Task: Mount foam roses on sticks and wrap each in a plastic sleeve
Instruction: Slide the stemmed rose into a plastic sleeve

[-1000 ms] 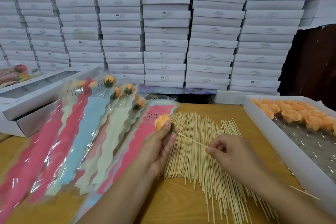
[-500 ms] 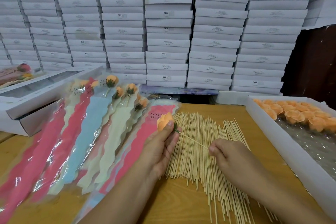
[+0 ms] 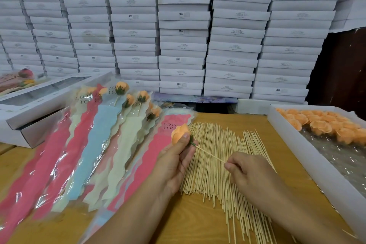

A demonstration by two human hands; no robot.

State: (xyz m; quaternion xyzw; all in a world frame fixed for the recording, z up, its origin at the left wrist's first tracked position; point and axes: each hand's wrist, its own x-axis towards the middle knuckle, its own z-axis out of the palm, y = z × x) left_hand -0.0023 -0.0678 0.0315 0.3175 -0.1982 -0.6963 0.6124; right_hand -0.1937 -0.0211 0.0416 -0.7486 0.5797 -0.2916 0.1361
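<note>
Above stick pile [image 3: 217, 164]:
L hand [image 3: 176, 164]: grips foam rose [image 3: 179, 133]
R hand [image 3: 251, 174]: pinches stick [image 3: 210, 154], tip in rose base

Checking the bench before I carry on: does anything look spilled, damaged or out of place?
Little stands out. The thin wooden sticks lie fanned loosely on the wooden table, some straying toward its near edge. The left hand holds the orange foam rose; the right hand pinches its stick.

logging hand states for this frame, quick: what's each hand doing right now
Left hand: closed, holding the orange foam rose by its base.
Right hand: closed, pinching the thin stick whose far end goes into the rose.
</note>
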